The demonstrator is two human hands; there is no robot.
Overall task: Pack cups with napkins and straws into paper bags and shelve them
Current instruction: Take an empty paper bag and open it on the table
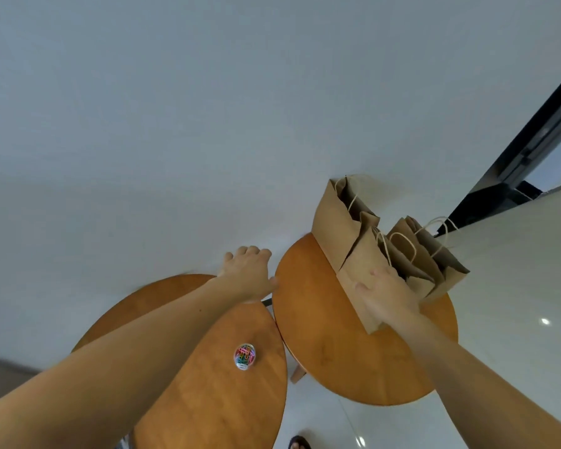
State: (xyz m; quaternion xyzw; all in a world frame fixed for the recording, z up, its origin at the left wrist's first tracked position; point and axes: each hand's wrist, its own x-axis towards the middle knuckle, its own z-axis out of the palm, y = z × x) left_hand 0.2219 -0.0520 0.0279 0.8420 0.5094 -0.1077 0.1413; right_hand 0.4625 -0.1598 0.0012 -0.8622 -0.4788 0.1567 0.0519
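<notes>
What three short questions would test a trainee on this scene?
1. True or false: the paper bags stand on the right round table.
2. The right hand touches: A) a cup, B) the front paper bag, C) nothing.
3. Fill in: the clear container of coloured paper clips lies on the ___ table.
Key: 1 true; 2 B; 3 left table.
</notes>
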